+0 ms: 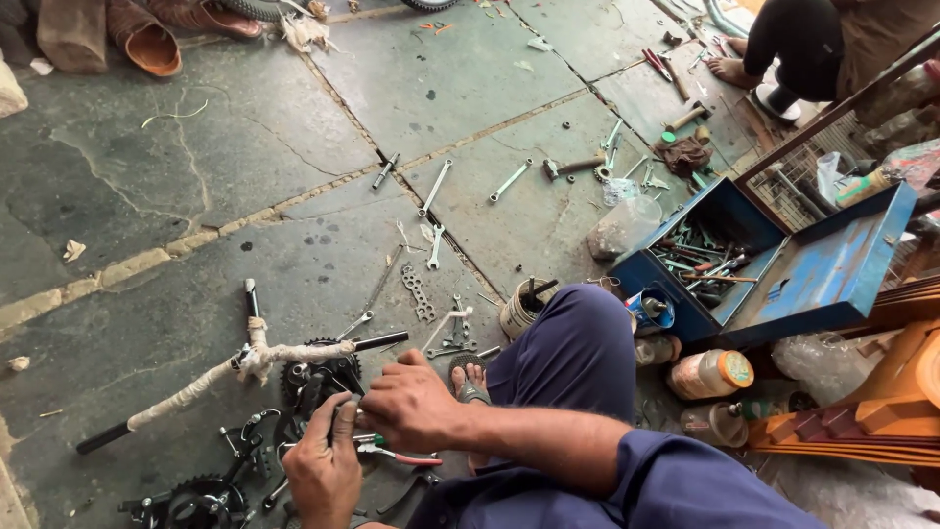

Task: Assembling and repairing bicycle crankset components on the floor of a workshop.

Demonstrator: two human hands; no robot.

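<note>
— Found the small dark metal part (342, 415) where?

— Low on the stone floor (147, 196), just above the black toothed chainring (315, 377). Pinched upright between thumb and fingertips of the left hand (321, 477); gripped from the other side by the curled-shut right hand (411, 407).

— Judged it how for handling?

— Stiff, hard, probably heavier than its size suggests. Looked greasy, so likely slippery; best taken across its narrow sides, well clear of the chainring teeth.

— And the red-handled pliers (397, 455)?

— Seen just beneath the right hand; couldn't tell whether held or merely lying there.

— Noticed other textures?

— Rough pale cloth wound around a long black bar (196, 387), frayed at the knot. Thin, bright steel spanners (436, 186) scattered on cracked grey slabs. Open blue toolbox (832, 269) well apart, painted sheet metal, scuffed.
</note>
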